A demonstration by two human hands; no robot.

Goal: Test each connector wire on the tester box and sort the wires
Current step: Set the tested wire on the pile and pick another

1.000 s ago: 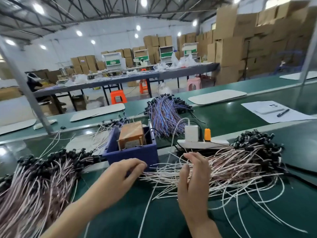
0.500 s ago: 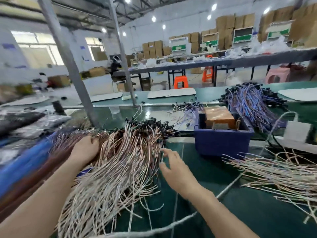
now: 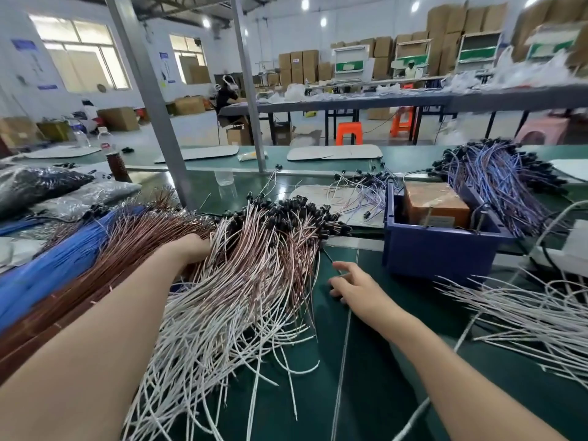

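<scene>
A big pile of pink-white connector wires (image 3: 254, 281) with black plugs at its far end lies on the green mat. My left hand (image 3: 191, 249) is pushed into the pile's left side, with its fingers hidden among the wires. My right hand (image 3: 353, 288) rests on the mat at the pile's right edge, fingers relaxed and spread, touching a thin loose wire. The brown tester box (image 3: 436, 205) sits in a blue bin (image 3: 439, 256) to the right of both hands. Another spread of white wires (image 3: 525, 313) lies at the far right.
Blue and brown wire bundles (image 3: 63, 265) lie along the left. A heap of purple wires (image 3: 496, 179) sits behind the bin. A grey post (image 3: 159, 122) stands behind the pile. A white power strip (image 3: 569, 249) is at the right edge.
Both hands left the white wires on the right and went to the big pile on the left. Since then my left hand has sunk deeper into it.
</scene>
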